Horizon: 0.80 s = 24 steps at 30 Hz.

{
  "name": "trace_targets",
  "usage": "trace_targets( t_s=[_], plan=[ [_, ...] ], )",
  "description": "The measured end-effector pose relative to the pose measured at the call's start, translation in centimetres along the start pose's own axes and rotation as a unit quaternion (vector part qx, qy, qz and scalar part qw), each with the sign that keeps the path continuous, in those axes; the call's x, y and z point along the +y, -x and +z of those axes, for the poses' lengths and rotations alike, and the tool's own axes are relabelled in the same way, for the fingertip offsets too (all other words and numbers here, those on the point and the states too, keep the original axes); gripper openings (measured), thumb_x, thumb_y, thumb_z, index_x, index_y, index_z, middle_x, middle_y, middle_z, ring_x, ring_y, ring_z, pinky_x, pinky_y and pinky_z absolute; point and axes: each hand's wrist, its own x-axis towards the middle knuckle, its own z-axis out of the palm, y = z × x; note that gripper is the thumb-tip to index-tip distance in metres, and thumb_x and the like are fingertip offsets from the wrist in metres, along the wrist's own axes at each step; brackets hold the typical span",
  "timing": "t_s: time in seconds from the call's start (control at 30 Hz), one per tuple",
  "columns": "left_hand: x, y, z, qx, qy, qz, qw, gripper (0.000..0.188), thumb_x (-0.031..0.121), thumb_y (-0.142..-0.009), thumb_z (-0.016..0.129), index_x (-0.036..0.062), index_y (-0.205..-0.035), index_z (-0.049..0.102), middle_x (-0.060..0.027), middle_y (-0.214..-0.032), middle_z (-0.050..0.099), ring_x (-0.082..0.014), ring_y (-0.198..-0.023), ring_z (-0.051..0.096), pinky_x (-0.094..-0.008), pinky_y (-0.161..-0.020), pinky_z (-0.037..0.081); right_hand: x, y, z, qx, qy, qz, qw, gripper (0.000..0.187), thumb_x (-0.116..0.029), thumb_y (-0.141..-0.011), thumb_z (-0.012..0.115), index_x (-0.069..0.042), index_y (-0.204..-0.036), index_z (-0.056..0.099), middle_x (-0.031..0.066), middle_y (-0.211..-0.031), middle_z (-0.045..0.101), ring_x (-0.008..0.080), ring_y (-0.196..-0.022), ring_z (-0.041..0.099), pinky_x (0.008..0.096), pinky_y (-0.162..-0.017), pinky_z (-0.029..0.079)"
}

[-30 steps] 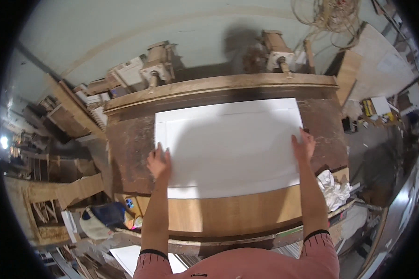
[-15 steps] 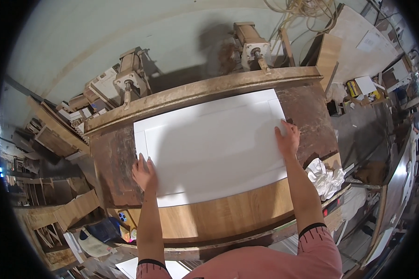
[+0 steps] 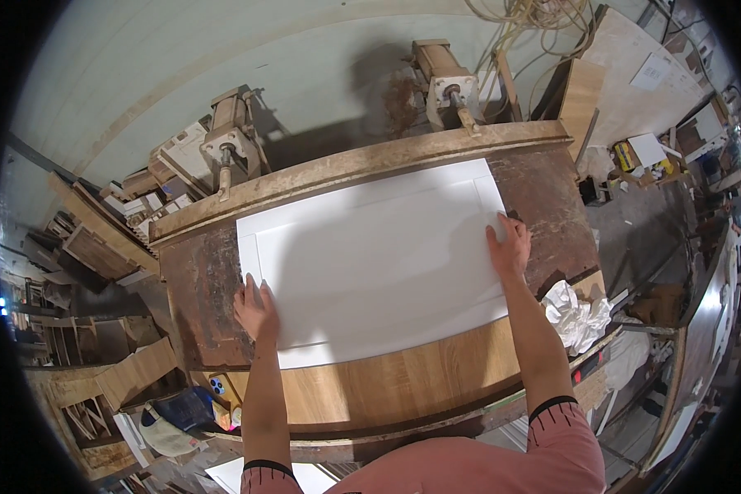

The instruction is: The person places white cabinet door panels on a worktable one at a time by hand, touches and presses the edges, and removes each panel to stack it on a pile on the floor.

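The white panel [image 3: 379, 259] lies flat in the middle of the brown tabletop [image 3: 202, 305], its far edge just beside the long wooden beam [image 3: 362, 160] and its near edge at the wood-grain board [image 3: 403, 387]. The left hand [image 3: 257, 313] and the right hand [image 3: 512, 249] are part-open at its two short edges, each thumb toward the face and the other fingers spread along the outer side. Whether either grips firmly or merely rests there, I cannot tell.

The likeliest trouble, I judge, is skewing: if one of the hands pushes harder than the other, the panel could pivot and bring a far corner against the beam first, chipping or denting it. The left cylinder [image 3: 229, 144] and right cylinder [image 3: 446, 78] stand behind that beam with rods reaching to it, so pressure on a crooked panel could bruise its edge.

The worn, blotchy tabletop could scratch the underside if the panel is dragged over grit. Where panel and board meet, I cannot tell whether they overlap or butt; an overlap could leave the panel rocking. The crumpled white wrapping [image 3: 576, 317] sits near the right forearm [image 3: 535, 333], and a careless sweep of that arm could snag it
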Motion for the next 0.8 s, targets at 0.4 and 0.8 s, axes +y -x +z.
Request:
trace_targets(
  t_s=[0.4, 0.8],
  plan=[
    [0.2, 0.1, -0.2, -0.022, 0.004, -0.014, 1.000, 0.051, 0.044, -0.097, 0.050, 0.0197, -0.143, 0.053, -0.0163, -0.137, 0.051, -0.0335, -0.129, 0.045, -0.0495, -0.113, 0.028, -0.6, -0.1, -0.7, 0.000, 0.006, -0.013, 1.000, 0.042, -0.028, -0.080, 0.076, -0.020, -0.120, 0.068, 0.0055, -0.111, 0.059, 0.0306, -0.107, 0.055, 0.0444, -0.093, 0.046],
    [-1.5, 0.0, -0.6, 0.011, 0.036, 0.002, 0.999, 0.048, 0.040, -0.096, 0.055, 0.0186, -0.139, 0.058, -0.0181, -0.131, 0.056, -0.0371, -0.123, 0.050, -0.0514, -0.107, 0.035, -0.9, -0.2, 0.3, -0.002, 0.014, -0.035, 0.999, 0.039, -0.026, -0.080, 0.075, -0.015, -0.117, 0.068, 0.0094, -0.113, 0.063, 0.0328, -0.109, 0.057, 0.0466, -0.097, 0.045]
  ],
)
